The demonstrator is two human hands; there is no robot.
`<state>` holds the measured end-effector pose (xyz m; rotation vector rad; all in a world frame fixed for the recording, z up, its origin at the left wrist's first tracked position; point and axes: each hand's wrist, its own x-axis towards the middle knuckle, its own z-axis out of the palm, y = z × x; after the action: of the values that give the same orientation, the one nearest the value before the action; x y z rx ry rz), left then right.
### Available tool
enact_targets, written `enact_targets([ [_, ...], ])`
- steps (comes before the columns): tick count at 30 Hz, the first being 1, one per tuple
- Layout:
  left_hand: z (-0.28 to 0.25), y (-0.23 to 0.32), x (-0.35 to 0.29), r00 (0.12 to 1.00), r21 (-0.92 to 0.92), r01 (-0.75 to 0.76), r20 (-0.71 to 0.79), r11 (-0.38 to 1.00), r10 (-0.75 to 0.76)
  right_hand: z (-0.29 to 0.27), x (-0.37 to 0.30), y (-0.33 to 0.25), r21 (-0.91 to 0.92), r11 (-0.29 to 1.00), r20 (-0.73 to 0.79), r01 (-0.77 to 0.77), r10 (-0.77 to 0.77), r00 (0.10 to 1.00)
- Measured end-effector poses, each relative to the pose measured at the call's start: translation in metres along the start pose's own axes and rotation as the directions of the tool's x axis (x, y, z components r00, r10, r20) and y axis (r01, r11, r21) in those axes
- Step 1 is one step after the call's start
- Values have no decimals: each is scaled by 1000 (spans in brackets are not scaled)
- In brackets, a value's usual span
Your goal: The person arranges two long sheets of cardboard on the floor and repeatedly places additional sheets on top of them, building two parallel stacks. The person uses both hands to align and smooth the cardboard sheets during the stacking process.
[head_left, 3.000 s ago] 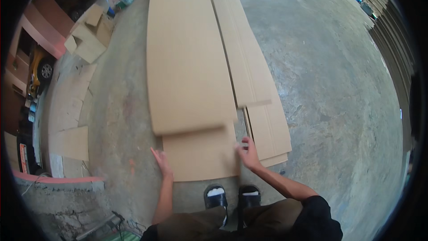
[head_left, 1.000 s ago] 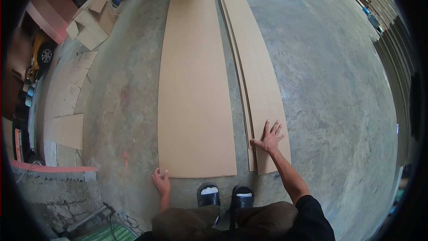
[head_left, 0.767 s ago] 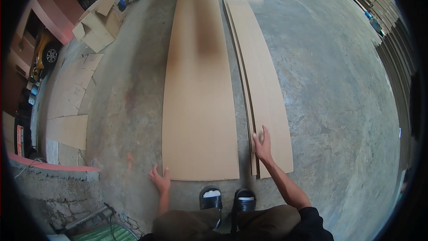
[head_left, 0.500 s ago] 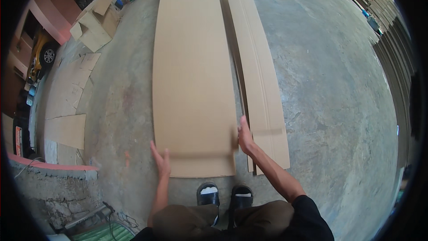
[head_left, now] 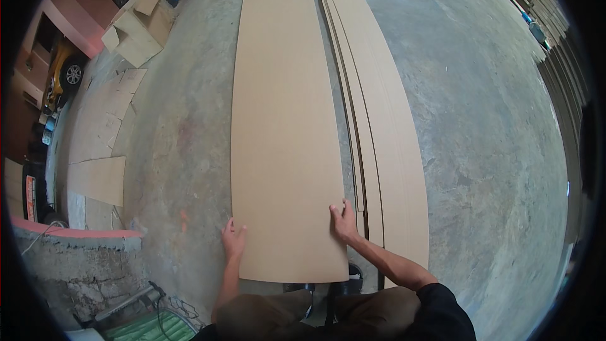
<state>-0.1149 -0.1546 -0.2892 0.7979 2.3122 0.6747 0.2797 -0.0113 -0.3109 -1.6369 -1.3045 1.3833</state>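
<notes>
A long tan cardboard sheet point(head_left: 287, 126) stretches away from me, its near end over my sandals. My left hand point(head_left: 233, 239) holds the sheet's left edge close to that end, thumb toward the top face and fingers along the side. On the opposite edge my right hand point(head_left: 344, 222) grips the same sheet, thumb on top; its other fingertips are partly hidden. Just right of it, narrower cardboard strips point(head_left: 398, 151) lie lengthwise, overlapping one another, with dark gaps between their edges.
Flattened cardboard point(head_left: 98, 180) and a cardboard box point(head_left: 140, 28) lie on the concrete floor point(head_left: 473, 170) to the left. A low rough wall point(head_left: 82, 259) stands near left. Stacked flat brown sheets point(head_left: 565, 107) line the right side. A yellow vehicle point(head_left: 65, 76) is at far left.
The wide sheet has come toward me and slightly right, now covering much of my sandals. My right hand has moved down from beside the strips onto the sheet's right edge. The strips lie differently.
</notes>
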Motion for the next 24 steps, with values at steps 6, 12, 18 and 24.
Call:
enact_targets([
  [6, 22, 42, -6, 987, 214, -22, -149, 977, 55, 17, -9, -32, 1, 999, -37, -40, 40, 999],
  [12, 3, 51, 12, 988, 127, -110, -93, 986, 122, 7, 33, -28, -108, 991, -65, 77, -85, 994],
  [18, 11, 68, 63, 968, 105, -178, -157, 978, 193, -135, 28, 2, -700, 711, -273, 74, -361, 892],
  [24, 32, 55, 66, 953, 97, -220, -190, 971, 234, -222, -58, 42, -714, 591, -295, -375, 231, 927],
])
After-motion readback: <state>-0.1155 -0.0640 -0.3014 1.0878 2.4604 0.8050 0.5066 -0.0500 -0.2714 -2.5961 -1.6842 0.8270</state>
